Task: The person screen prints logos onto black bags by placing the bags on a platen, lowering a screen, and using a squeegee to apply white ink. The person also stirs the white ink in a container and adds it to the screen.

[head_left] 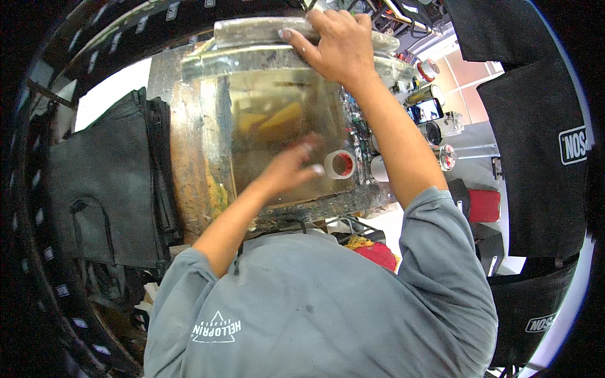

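Note:
My right hand (340, 47) reaches to the far side of the worktable, its fingers curled over the far bar of a tape-covered screen-printing frame (252, 34). Inside the frame, the translucent panel (271, 94) looks brownish, with yellow shapes showing in its middle. My left hand (290, 165) is over the near part of that panel, blurred by motion. Its thumb stands apart from the fingers, and nothing shows in it. Just right of it is a roll of tape (331, 165) with a red core.
A stack of black fabric bags (107, 176) lies left of the stained wooden table edge (189, 145). Along the right side stand jars (447, 157), cans and a phone (427, 111) with its screen lit. More black bags (535, 164) hang at far right, near a red object (484, 206).

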### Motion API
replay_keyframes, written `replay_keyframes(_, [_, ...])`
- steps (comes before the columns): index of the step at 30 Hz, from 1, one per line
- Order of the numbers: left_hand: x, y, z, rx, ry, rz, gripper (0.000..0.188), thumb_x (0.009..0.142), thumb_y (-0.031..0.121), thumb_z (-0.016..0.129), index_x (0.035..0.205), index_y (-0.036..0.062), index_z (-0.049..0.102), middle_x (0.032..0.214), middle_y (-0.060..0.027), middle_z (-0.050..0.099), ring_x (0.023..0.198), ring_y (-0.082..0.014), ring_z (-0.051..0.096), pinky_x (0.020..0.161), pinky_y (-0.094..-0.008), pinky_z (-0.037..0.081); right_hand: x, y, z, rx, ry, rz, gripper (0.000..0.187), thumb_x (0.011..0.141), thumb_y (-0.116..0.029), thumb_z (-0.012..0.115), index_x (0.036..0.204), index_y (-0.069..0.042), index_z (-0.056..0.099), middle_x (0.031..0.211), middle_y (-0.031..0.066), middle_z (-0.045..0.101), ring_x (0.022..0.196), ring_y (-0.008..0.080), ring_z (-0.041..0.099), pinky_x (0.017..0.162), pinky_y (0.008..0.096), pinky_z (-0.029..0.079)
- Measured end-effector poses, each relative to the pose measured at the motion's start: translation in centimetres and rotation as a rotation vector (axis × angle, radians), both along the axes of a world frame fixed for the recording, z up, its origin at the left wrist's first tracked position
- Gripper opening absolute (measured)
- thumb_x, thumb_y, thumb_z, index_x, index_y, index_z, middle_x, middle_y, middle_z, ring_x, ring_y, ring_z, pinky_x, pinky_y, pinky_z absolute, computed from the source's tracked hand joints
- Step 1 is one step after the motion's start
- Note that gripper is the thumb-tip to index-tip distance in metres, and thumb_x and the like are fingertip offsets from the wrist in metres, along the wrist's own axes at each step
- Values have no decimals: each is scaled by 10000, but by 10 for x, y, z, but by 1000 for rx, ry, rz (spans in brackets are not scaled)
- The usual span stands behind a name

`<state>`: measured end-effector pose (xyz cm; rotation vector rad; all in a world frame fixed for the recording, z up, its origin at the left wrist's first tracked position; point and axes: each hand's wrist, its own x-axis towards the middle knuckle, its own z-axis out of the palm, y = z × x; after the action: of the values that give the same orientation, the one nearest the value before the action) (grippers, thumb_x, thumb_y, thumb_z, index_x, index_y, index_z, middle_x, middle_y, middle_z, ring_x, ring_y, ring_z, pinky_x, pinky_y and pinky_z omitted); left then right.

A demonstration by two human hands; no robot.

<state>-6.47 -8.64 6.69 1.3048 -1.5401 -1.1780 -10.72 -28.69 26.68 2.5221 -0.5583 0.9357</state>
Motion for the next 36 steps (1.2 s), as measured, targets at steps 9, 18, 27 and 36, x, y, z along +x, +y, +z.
replay_keyframes(9, [-147,-13,-149,-12,-304,-271,347,1044,352,442,1175,77,609,1268,-271,579,1154,-422,616,1011,-550,488,7,-6,5,74,-58,4,574,876,-660,665,802,-92,687,782,95,683,792,300,658,764,468,395])
replay_keyframes(18, [-190,18,-111,-449,-549,-380,469,978,285,581,1401,83,551,1505,-103,478,1139,-359,605,957,-438,560,1,-2,0,129,-70,12,594,881,-677,637,846,-87,700,832,100,700,850,301,655,815,487,423])
replay_keyframes(27, [8,174,-100,123,-746,734,412,978,359,660,1280,81,698,1334,-136,662,1236,-354,591,1065,-476,467,-1,7,8,177,-24,-8,590,924,-650,607,951,-71,712,914,120,710,941,314,658,860,488,425])
replay_keyframes(36, [20,219,-81,139,-886,725,287,942,285,707,1153,94,738,1101,-115,712,1072,-332,647,935,-494,515,0,5,10,140,40,-66,562,966,-610,584,998,-58,688,954,146,709,974,329,664,870,488,428])
